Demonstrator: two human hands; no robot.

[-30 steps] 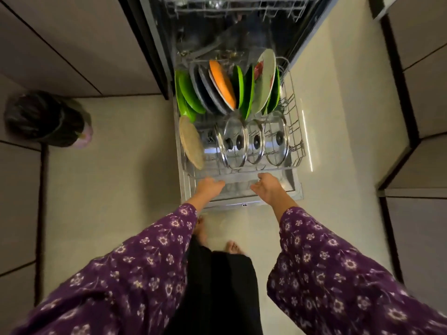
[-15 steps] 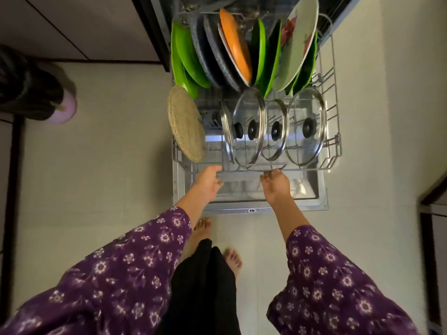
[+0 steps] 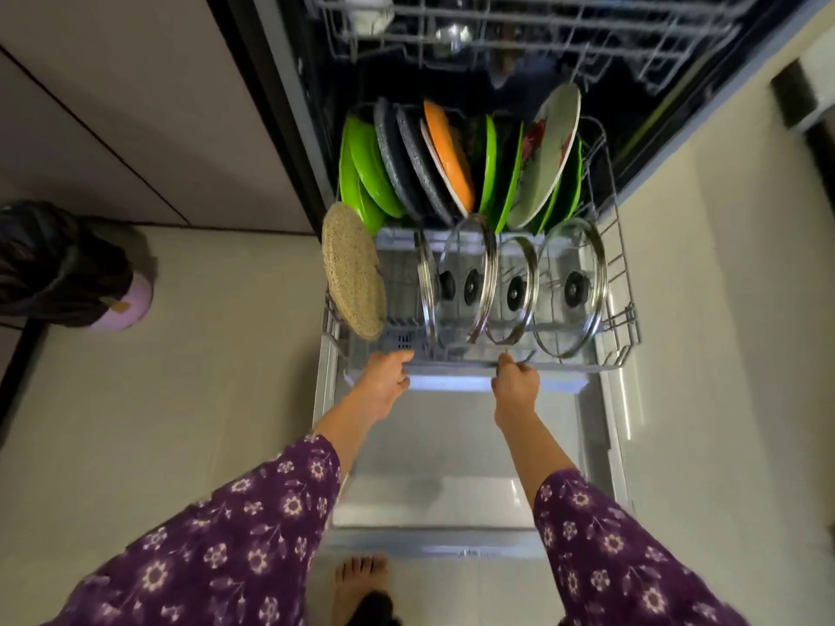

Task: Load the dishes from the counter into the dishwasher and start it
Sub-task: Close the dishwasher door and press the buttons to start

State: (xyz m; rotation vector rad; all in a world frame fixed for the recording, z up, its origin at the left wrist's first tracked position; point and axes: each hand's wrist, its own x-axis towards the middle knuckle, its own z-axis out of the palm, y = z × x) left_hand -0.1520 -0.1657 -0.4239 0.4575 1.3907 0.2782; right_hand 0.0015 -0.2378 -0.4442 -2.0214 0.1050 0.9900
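Note:
The dishwasher's lower rack (image 3: 626, 318) stands partly over the open door (image 3: 452, 449). It holds green plates (image 3: 368, 173), grey speckled plates (image 3: 406, 160), an orange plate (image 3: 452, 155) and a white flowered plate (image 3: 549, 160) at the back. Several glass lids (image 3: 569, 286) and a woven round mat (image 3: 354, 271) stand in front. My left hand (image 3: 384, 381) and my right hand (image 3: 517, 384) both grip the rack's front rail, fingers curled over it.
The upper rack (image 3: 542, 20) sits inside the dark tub above, holding a few items. A bin with a black bag (image 3: 68, 268) stands on the floor at left. Cabinet fronts flank the machine. My bare foot (image 3: 361, 589) is just before the door's edge.
The rack has slid back toward the tub, uncovering much of the door. Both hands went with it on the front rail.

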